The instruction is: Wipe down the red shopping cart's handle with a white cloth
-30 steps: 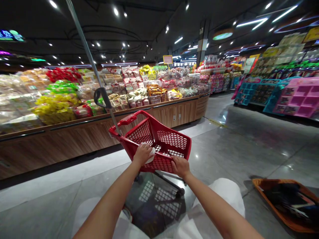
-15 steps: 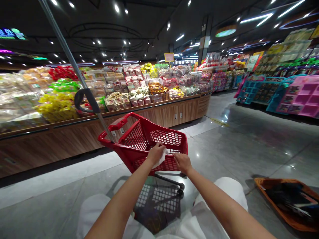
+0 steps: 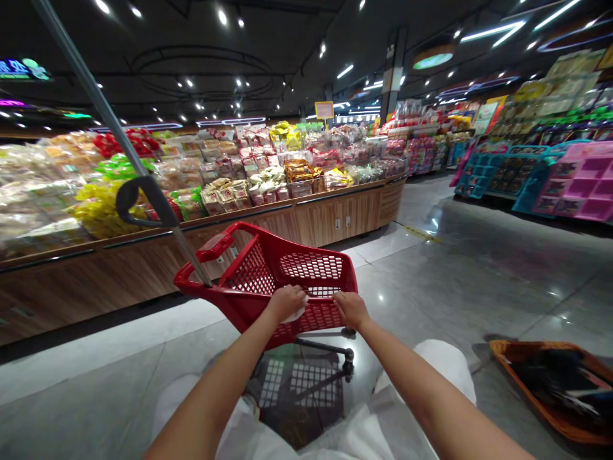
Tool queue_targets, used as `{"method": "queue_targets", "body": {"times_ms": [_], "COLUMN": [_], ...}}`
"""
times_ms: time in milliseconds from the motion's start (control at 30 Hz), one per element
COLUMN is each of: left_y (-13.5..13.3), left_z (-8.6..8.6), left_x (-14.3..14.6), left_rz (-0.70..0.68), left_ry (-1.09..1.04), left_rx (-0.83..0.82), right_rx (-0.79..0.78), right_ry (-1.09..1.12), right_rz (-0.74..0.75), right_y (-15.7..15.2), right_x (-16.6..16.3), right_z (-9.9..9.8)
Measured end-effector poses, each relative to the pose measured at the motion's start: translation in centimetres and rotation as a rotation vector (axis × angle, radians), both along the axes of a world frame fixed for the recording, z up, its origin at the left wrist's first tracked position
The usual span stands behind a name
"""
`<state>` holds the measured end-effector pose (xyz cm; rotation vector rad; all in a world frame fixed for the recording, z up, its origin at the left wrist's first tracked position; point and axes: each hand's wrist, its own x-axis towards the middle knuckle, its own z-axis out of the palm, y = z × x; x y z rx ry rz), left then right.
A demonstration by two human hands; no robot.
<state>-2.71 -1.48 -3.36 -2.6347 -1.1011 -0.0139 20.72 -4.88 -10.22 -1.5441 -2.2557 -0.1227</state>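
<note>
A red plastic shopping cart stands before me, its perforated basket turned with the handle end to the left. My left hand is closed over a white cloth or tissue, pressed on the cart's near rim. My right hand grips the same rim near its right corner, fingers wrapped over the edge. A grey metal pole with a dark loop handle rises from the cart's left end and leans to the upper left. Below the basket, the black wheel frame shows.
A long wooden display counter piled with packaged snacks runs behind the cart. An orange-brown basket holding dark items sits on the floor at lower right. Blue and pink display racks stand at far right, on a shiny grey floor.
My left hand has slid left along the rim with the white cloth. The cart and its pole have shifted slightly left and tilted. My right hand stays at the corner.
</note>
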Motion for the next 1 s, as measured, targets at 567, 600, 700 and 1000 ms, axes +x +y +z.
{"method": "queue_targets", "body": {"times_ms": [567, 600, 700, 1000], "left_y": [-0.5, -0.4, -0.5, -0.9], "left_z": [-0.9, -0.4, 0.6, -1.9], "left_x": [1.2, -0.8, -4.8, 6.2], "left_rz": [0.098, 0.110, 0.181, 0.227], "left_ry": [-0.080, -0.067, -0.075, -0.127], "left_rx": [0.012, 0.030, 0.088, -0.004], "right_rx": [0.092, 0.091, 0.095, 0.088], "right_ry": [0.029, 0.032, 0.055, 0.084], "right_rz": [-0.045, -0.053, -0.087, -0.140], "right_y": [-0.1, 0.0, 0.0, 0.2], "right_x": [-0.9, -1.0, -1.8, -2.6], "right_z": [0.1, 0.1, 0.1, -0.3]}}
